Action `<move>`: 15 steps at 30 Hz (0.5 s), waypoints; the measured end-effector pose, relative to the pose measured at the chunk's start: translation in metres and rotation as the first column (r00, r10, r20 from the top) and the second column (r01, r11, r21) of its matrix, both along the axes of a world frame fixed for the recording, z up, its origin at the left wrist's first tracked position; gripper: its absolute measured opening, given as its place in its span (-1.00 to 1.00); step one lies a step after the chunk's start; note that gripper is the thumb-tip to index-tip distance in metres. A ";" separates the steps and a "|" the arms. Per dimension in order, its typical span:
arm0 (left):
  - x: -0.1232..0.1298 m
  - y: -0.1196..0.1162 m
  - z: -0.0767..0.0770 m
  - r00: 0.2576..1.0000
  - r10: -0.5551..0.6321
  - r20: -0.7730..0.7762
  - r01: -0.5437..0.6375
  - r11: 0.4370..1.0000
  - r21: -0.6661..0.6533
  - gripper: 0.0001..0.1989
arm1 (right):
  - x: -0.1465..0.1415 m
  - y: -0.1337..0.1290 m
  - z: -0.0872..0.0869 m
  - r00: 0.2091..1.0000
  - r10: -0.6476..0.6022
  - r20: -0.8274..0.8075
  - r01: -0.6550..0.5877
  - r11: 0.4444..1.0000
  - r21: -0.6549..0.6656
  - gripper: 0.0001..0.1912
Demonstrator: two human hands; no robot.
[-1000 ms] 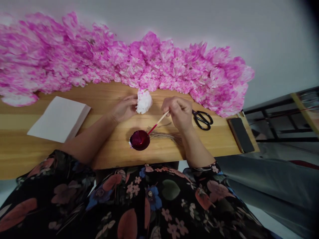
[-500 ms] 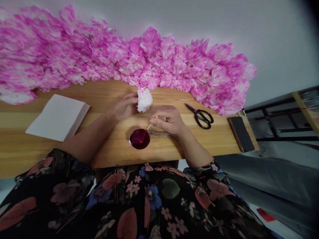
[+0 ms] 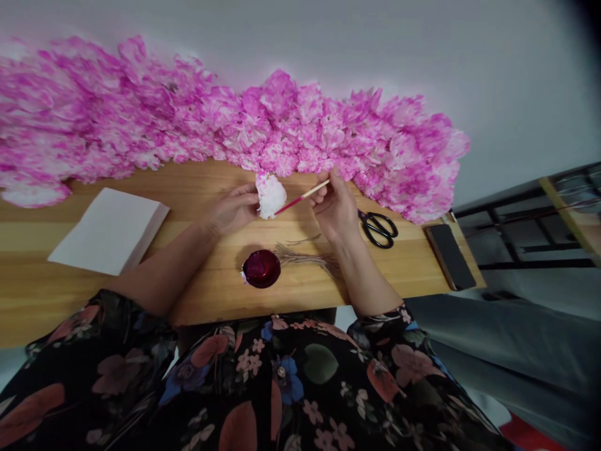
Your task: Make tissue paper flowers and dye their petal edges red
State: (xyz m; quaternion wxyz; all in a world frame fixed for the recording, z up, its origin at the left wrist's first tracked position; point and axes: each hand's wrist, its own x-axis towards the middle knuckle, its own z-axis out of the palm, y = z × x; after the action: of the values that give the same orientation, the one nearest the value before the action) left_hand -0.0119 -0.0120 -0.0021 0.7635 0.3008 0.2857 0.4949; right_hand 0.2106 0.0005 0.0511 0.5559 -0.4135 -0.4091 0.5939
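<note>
Between the fingers of my left hand is a mostly white paper flower with pink specks on its upper part. My right hand pinches a thin stick, pale at the held end and red toward the tip. That tip is at the lower right edge of the flower. Below the hands, a small bowl of dark red liquid stands on the wooden table. Thin wires lie beside the bowl, their right ends by my right forearm.
Pink and white flowers are heaped along the table's back. A stack of white sheets lies at the left. Black-handled scissors lie right of my right hand, and a dark phone near the right edge.
My right hand has lifted the stick out of the bowl and up to the flower. The flower, still in my left hand, shows more pink specks. The view has shifted slightly.
</note>
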 end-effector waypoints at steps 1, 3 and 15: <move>0.000 0.000 0.000 1.000 0.006 -0.002 -0.006 1.000 -0.011 -0.81 | 0.001 0.001 0.000 1.000 -0.010 -0.012 0.010 1.000 -0.012 -0.52; 0.000 0.000 -0.001 1.000 0.016 -0.007 -0.016 0.999 -0.032 -0.82 | 0.002 0.003 -0.001 0.999 -0.031 -0.035 0.031 0.999 -0.023 -0.53; -0.003 0.001 -0.003 1.000 -0.007 0.015 0.007 0.999 0.033 -0.80 | -0.001 0.001 -0.004 0.996 -0.088 -0.031 0.088 0.996 0.002 -0.58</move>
State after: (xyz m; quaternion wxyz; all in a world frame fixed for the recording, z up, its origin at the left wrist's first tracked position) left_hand -0.0149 -0.0109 -0.0055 0.7624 0.3105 0.2706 0.4991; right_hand 0.2100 0.0013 0.0475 0.5885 -0.4208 -0.3826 0.5746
